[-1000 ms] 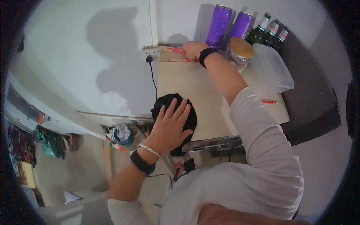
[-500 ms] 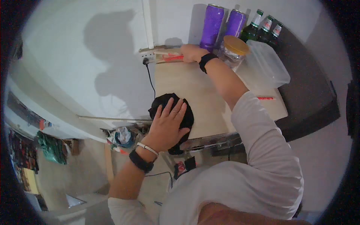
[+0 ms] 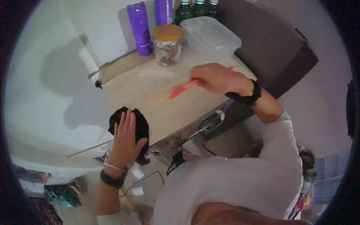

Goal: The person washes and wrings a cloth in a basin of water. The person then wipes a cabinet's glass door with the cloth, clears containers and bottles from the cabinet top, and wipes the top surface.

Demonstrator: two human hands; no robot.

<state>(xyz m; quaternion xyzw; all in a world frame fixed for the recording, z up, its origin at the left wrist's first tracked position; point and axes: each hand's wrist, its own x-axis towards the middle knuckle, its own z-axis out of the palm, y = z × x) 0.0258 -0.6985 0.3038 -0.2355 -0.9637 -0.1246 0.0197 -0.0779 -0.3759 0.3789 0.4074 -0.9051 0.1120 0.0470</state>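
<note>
My left hand lies flat on a crumpled black cloth at the table's near left corner, fingers stretched out and thumb apart. Over the right half of the pale tabletop, my right hand is closed around some thin red-and-beige sticks. They point left, and their far ends are smeared by motion, so their exact kind and number are unclear. Just behind that hand, another red-and-beige piece shows in part on the table.
A jar with a yellow lid, a purple can and a clear plastic box stand at the back. Green bottles are behind them. A plug and socket sit by the wall on the left.
My right hand has come from the table's back left edge towards me and to the right, bringing the sticks along. My left hand stays flat on the cloth. The view has shifted.
</note>
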